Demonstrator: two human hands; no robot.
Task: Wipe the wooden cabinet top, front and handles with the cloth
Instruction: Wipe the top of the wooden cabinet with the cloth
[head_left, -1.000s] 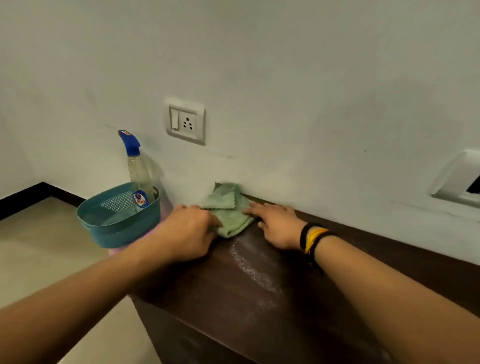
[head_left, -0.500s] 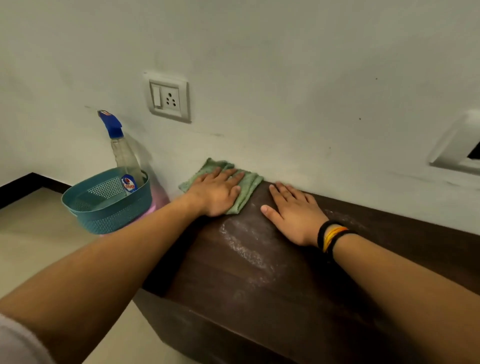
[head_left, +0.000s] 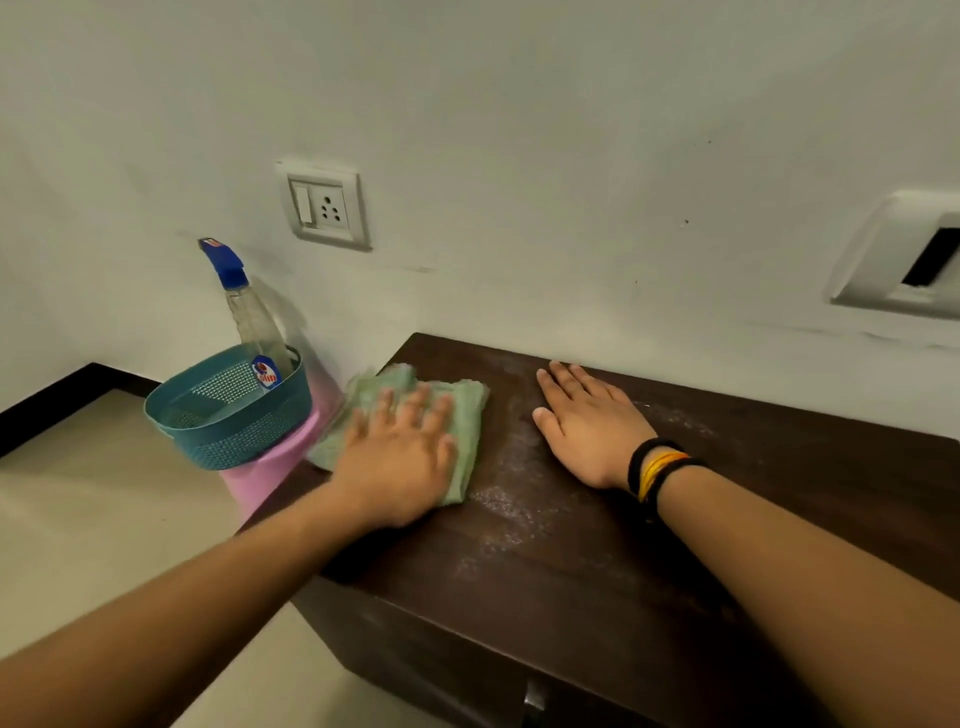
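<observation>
A dark wooden cabinet (head_left: 597, 566) stands against the white wall, its top streaked with pale dust. A folded green cloth (head_left: 462, 415) lies on the top near the left edge, part of it hanging over that edge. My left hand (head_left: 400, 467) presses flat on the cloth, fingers spread and slightly blurred. My right hand (head_left: 587, 421) rests palm down on the bare top to the right of the cloth, not touching it; black and yellow bands circle its wrist. A metal handle (head_left: 532, 699) shows on the cabinet front at the bottom.
Left of the cabinet, a teal perforated basket (head_left: 228, 415) sits on a pink stool (head_left: 275, 467), holding a clear spray bottle (head_left: 249, 312) with a blue nozzle. A switch socket (head_left: 324, 208) and a second wall plate (head_left: 904, 260) are on the wall. Beige floor lies to the left.
My left hand has slid the cloth from the back corner by the wall toward me along the left edge. My right hand has left the cloth and lies flat on the top.
</observation>
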